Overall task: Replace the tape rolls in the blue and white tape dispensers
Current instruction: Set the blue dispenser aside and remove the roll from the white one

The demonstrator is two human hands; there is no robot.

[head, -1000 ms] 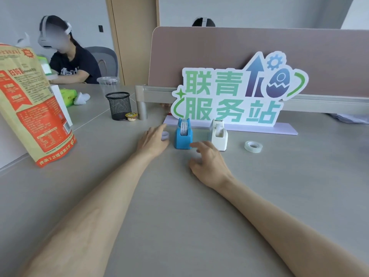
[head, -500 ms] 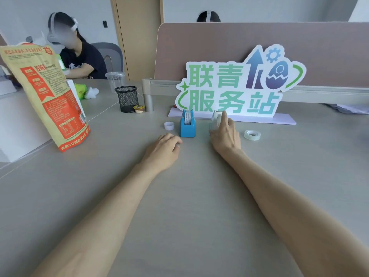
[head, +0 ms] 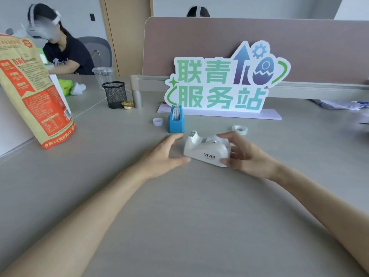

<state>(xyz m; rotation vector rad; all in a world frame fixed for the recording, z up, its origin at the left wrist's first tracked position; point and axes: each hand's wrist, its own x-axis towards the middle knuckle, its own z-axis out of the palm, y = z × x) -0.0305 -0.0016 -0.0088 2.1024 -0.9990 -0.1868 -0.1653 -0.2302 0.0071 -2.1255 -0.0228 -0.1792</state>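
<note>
Head | right fingers grip white dispenser end | left fingers open, just beside

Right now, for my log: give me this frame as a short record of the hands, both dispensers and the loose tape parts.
right hand: grips the rear end of the white dispenser, which sits on the table
left hand: fingers relaxed, cupped at the white dispenser's cutter end; contact unclear
blue dispenser: upright before the sign, untouched, roll inside
loose tape roll: flat on the table, beyond the right hand
small white ring: on the table, left of the blue dispenser
</note>
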